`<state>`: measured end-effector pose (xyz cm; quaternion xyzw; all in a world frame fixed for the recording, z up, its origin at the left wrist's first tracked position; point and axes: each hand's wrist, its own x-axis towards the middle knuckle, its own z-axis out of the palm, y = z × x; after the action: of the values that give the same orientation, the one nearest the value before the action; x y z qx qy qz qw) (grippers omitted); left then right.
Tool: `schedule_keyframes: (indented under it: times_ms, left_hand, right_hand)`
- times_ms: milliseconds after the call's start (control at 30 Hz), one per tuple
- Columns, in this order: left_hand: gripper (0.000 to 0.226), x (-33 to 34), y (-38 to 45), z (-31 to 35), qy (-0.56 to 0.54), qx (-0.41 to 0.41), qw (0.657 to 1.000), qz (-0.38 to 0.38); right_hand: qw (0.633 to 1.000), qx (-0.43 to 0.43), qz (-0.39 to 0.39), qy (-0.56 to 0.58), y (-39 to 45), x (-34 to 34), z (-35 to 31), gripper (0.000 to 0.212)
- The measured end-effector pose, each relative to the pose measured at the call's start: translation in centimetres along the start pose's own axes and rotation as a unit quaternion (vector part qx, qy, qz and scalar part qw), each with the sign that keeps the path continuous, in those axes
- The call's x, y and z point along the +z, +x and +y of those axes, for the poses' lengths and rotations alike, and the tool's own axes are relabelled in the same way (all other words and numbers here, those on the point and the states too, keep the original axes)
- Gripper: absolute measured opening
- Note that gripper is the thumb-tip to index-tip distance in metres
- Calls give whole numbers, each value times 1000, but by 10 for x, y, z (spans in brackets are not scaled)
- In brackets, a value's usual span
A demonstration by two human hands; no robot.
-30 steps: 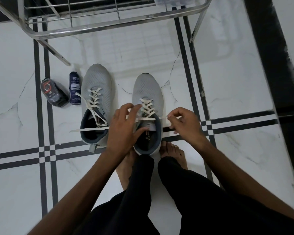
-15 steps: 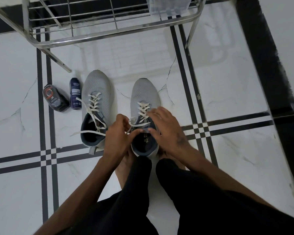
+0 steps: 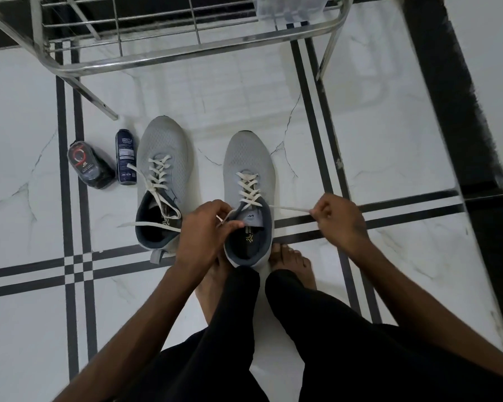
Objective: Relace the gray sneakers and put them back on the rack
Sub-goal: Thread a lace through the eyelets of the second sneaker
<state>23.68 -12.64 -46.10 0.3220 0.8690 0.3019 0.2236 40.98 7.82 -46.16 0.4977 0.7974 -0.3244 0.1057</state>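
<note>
On the white marble floor (image 3: 360, 140) with black stripes, just in front of the metal rack (image 3: 186, 53), the two gray sneakers are standing side by side, and a dark can (image 3: 126, 156) and a small dark bottle (image 3: 89, 165) are lying beside the left sneaker (image 3: 163, 158). The left hand (image 3: 204, 230) is pinching one lace end at the collar of the right sneaker (image 3: 249, 161), while the right hand (image 3: 336, 221) is gripping the other lace end (image 3: 288, 209) and pulling it out tight to the side. Both shoes are already showing crossed laces up to the top, but I think the ends are still loose and untied on both, so the tightening, perhaps the knots, and the return to the rack are still remaining.
</note>
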Motion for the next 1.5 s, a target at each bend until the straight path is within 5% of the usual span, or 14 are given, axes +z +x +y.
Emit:
schedule_keyframes:
  times_ms: [33,133,300,400,533,767,867,933,1000,1067,1133,1267,1500]
  left_hand:
    - [25,0,1,1,13,13,1000,-6]
    - [22,-11,5,-2,16,-20,998,-53]
    - [27,-55,13,-8,134,28,986,-98]
    - [29,-83,16,11,134,93,983,-80]
    - [34,-94,24,65,28,161,984,-76]
    - [25,-77,76,112,-44,232,970,-49]
    - [33,-61,94,92,28,163,986,1]
    - [32,-52,92,77,-35,81,995,36]
    - [25,-48,83,66,-152,28,988,-31]
    - [29,-44,69,57,-222,4,958,-182]
    - [23,-41,56,52,-216,13,945,-244]
    - [12,-43,46,50,-239,5,959,-155]
    - [9,-43,53,43,-136,69,977,-147]
  right_hand:
    - [999,-29,-9,-18,-1,4,-7,4]
    - [985,-163,-61,3,-10,17,-41,40]
    - [983,-141,-102,-62,-10,11,-64,13]
    - [981,-118,-127,82,-14,-20,-71,21]
    - [907,-81,-164,379,-25,-43,-94,17]
    - [891,-135,-237,362,-27,-28,-117,17]
    - [887,-127,-199,398,-24,-21,-109,18]
    - [886,-110,-160,421,-19,-19,-100,18]
    - [881,-88,-131,446,-16,-19,-95,18]
    - [872,-71,-117,471,-14,-19,-95,16]
    - [869,-53,-108,480,-13,-19,-97,17]
    - [871,7,-64,487,-12,-18,-96,30]
    - [896,-39,-62,437,-16,-17,-95,20]
